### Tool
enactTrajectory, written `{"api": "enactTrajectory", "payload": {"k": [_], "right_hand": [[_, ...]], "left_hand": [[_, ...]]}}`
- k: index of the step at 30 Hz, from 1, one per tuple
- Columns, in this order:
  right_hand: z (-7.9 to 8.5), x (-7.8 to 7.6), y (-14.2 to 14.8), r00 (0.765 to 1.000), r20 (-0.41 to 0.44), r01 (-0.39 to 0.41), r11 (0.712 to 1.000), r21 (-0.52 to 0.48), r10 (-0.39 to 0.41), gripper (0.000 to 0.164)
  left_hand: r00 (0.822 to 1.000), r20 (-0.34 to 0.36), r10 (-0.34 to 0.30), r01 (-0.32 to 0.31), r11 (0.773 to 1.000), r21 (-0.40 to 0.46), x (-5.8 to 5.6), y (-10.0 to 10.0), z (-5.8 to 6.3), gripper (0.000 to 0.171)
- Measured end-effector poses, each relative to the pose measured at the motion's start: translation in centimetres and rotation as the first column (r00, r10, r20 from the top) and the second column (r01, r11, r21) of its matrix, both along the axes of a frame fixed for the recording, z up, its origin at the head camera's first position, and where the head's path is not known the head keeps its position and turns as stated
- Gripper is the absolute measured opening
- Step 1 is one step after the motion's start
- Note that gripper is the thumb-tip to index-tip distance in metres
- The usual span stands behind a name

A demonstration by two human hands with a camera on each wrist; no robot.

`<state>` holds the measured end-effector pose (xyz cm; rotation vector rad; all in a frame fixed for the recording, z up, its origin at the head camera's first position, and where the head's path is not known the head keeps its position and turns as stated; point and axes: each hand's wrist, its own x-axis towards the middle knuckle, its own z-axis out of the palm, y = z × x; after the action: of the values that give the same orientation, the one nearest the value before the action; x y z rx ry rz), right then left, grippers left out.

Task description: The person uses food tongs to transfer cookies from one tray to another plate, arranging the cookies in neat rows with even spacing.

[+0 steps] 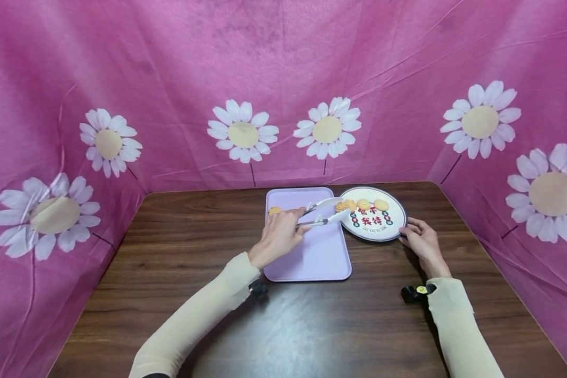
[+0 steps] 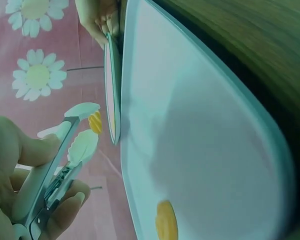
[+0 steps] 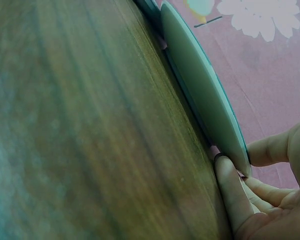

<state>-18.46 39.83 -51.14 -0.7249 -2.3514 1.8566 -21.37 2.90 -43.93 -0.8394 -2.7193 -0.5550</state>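
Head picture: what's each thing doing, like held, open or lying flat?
Tongs: held in the left hand, tips apart; gripping a cookie or not, unclear.
Plate: held at its right edge by the right hand, cookies on it.
Tray: lying on the table, one cookie visible on it.

Red "我待" txt (image 1: 371,221) on plate (image 1: 397,211)

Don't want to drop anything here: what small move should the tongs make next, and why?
Probably ease the tongs slightly lower over the plate: a cookie appears between their tips there, and the right hand holds the plate's rim. Whether they grip it is unclear.
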Motion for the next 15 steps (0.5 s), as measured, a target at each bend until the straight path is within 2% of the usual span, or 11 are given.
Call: {"api": "enactTrajectory", "payload": {"k": [15], "right_hand": [[0.1, 0.2, 0.0, 0.999, -0.029, -0.014, 1.0, -0.001, 0.014, 0.062]], "left_hand": [[0.997, 0.051, -0.059, 0.062, 0.997, -0.055, -0.9, 5.5, 0.0, 0.022]]}}
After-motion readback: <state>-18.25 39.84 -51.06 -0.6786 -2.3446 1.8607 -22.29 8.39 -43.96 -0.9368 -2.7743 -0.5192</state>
